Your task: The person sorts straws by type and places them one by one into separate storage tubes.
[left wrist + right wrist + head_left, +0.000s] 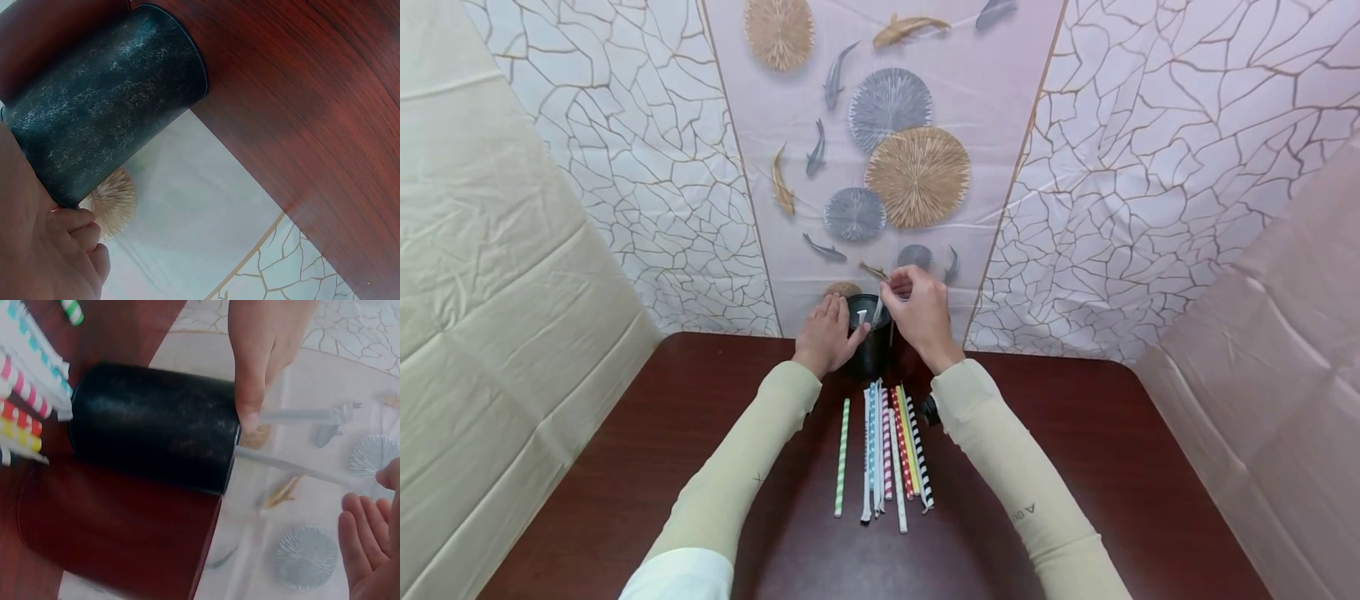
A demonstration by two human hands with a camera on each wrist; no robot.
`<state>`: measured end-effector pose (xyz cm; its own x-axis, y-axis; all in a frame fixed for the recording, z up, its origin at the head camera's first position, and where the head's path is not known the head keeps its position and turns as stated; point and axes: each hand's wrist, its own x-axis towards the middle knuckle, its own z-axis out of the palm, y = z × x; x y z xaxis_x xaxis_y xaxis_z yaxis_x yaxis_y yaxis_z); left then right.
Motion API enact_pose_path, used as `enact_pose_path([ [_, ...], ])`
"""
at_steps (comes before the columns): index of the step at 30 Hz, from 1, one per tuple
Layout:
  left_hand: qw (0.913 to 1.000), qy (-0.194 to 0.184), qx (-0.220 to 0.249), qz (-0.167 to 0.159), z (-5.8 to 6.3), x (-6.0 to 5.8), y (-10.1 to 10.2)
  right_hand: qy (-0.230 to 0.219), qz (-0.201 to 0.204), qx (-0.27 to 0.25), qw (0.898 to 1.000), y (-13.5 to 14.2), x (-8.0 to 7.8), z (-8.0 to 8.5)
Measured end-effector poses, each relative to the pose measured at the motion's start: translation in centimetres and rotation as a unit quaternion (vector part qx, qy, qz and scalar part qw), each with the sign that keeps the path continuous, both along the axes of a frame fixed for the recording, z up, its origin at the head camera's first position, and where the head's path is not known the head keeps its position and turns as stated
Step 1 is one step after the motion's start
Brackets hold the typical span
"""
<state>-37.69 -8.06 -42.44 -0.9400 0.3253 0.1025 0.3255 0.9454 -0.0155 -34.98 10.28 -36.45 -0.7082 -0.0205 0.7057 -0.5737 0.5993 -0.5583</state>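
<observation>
A black cup (868,358) stands upright at the back of the table. My left hand (825,332) holds it at the rim, thumb over the near edge, as the right wrist view also shows for the cup (153,428). With thumb and fingers my right hand (922,312) pinches the upper end of a whitish straw (294,464), whose lower part is inside the cup. Another whitish straw (300,417) sticks out of the cup beside my left thumb. Its end shows in the head view as a small white tip (862,315).
In front of the cup lies a row of paper straws (895,450), striped and dotted in several colours. A green striped straw (842,458) lies apart on their left. A dark red cup (119,528) stands against the black one. Under my right sleeve shows a small black object (929,410).
</observation>
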Motion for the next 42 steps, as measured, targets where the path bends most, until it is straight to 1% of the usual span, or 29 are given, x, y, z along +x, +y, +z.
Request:
enact_pose_path([
  [3,1.0000,-0.002,-0.002,-0.001,0.1,0.0,0.1,-0.011,-0.002,0.019,1.000,0.6,0.4,0.5],
  [7,1.0000,-0.009,0.001,0.000,0.2,-0.1,0.1,-0.031,-0.003,0.046,0.998,1.4,1.1,1.6],
  [14,0.9998,-0.018,0.007,0.000,0.1,-0.1,-0.1,-0.073,-0.010,0.088,0.993,2.8,2.4,3.0],
  [18,0.9998,-0.016,0.010,-0.002,0.0,-0.2,-0.2,-0.081,-0.009,0.101,0.992,3.7,2.9,3.4],
  [22,0.9998,-0.011,0.015,-0.006,-0.1,-0.2,-0.3,-0.091,-0.013,0.115,0.989,4.6,3.5,3.4],
  [27,0.9997,-0.007,0.019,-0.010,-0.1,-0.1,-0.2,-0.127,-0.019,0.141,0.982,5.4,4.3,3.1],
  [30,0.9998,-0.005,0.019,-0.009,0.0,-0.1,-0.2,-0.154,-0.017,0.161,0.975,5.6,4.8,2.6],
  [37,0.9996,-0.014,0.025,-0.008,0.0,0.0,-0.1,-0.208,0.001,0.213,0.955,5.8,5.4,0.4],
  [42,0.9994,-0.017,0.030,-0.009,0.1,0.1,-0.1,-0.261,0.018,0.221,0.939,6.0,5.6,-1.1],
])
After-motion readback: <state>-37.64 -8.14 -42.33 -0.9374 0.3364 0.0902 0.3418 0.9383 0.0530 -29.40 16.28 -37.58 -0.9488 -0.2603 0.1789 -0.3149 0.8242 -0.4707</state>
